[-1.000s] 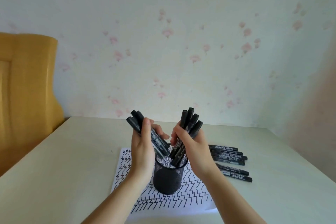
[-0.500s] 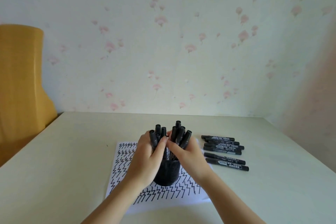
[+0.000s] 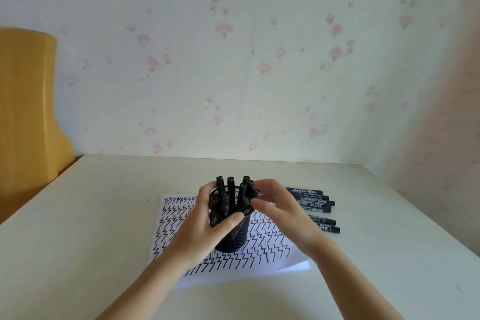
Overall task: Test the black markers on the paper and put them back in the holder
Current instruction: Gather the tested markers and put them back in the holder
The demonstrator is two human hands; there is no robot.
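Black mesh holder (image 3: 233,235) stands upright on the paper (image 3: 262,249), between the two hands. Paper is white, covered in rows of black zigzag test strokes, lying flat on the pale counter (image 3: 78,241).

Left hand (image 3: 205,226) wraps the holder's left side, thumb pressed on the mesh wall just under the rim, fingers curled round the far side: clamped on the holder.

Right hand (image 3: 283,213) sits at the holder's right rim, fingers loosely spread, fingertips touching the caps of the markers in the holder (image 3: 235,193). Cannot tell whether it actually pinches any one of them.

The markers in the holder stand cap-end up, a bunch of roughly eight, leaning slightly apart, tops above the rim.

Loose markers (image 3: 315,206) lie on the counter just beyond and to the right of the right hand, off the paper, side by side in a rough stack, partly hidden by that hand. White label print on their barrels, not readable.

Well left of the left hand: a yellow chair back (image 3: 26,112) at the counter's edge. Floral wallpaper (image 3: 233,60) behind.
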